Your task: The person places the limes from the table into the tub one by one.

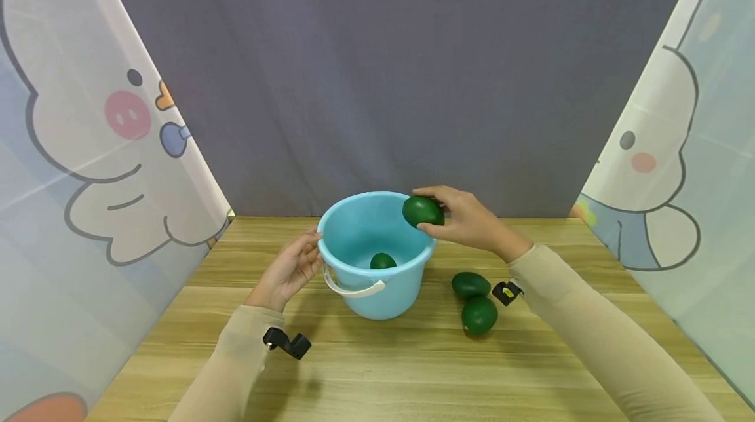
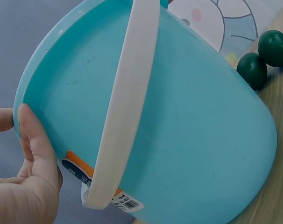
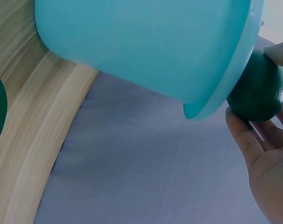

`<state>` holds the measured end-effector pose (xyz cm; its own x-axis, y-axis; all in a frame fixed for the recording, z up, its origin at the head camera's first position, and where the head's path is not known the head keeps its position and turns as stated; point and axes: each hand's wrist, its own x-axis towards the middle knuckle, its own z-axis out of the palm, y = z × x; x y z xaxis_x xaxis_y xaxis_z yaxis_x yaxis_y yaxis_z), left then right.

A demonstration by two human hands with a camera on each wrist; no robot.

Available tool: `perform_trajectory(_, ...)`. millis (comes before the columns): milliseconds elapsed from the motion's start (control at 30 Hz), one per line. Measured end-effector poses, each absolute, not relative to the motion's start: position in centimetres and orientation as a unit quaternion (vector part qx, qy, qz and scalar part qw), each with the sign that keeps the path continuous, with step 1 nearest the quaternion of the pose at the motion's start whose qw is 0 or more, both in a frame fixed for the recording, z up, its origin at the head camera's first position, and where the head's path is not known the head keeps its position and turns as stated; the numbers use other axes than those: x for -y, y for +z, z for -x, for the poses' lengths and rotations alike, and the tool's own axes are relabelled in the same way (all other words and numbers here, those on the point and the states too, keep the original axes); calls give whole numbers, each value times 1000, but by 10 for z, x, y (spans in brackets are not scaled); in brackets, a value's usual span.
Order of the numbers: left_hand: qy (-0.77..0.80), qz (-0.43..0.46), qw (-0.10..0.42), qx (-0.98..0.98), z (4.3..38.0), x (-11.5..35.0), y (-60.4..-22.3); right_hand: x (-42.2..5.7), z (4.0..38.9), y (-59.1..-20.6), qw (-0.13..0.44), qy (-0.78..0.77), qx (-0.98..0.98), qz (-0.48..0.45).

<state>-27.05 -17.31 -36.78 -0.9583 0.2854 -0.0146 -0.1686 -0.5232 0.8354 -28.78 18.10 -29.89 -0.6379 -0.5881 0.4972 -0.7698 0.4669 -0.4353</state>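
Bucket [image 1: 386, 301]: inner green fruit [image 1: 383, 261] seen deposited.
Right hand [image 1: 467, 220]: raised green fruit [image 1: 423, 211] gripped at bucket's edge, unreleased.
Left hand [image 1: 291, 270]: bucket's edge pinched.
Table [image 1: 377, 369]: rear fruit [image 1: 470, 285], front fruit [image 1: 479, 315] left.

Bucket's [image 1: 401, 294] lt blue (wht handle [image 2: 125, 102]), fruits [image 1: 479, 316] dk grn, tabletop [image 1: 389, 369] tan woodgrain.
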Motion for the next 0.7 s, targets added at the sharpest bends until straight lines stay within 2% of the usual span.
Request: perform_trajectory(700, 869, -58, 130, -474, 271, 173, -368, -172, 293, -304, 127, 326, 839, -416)
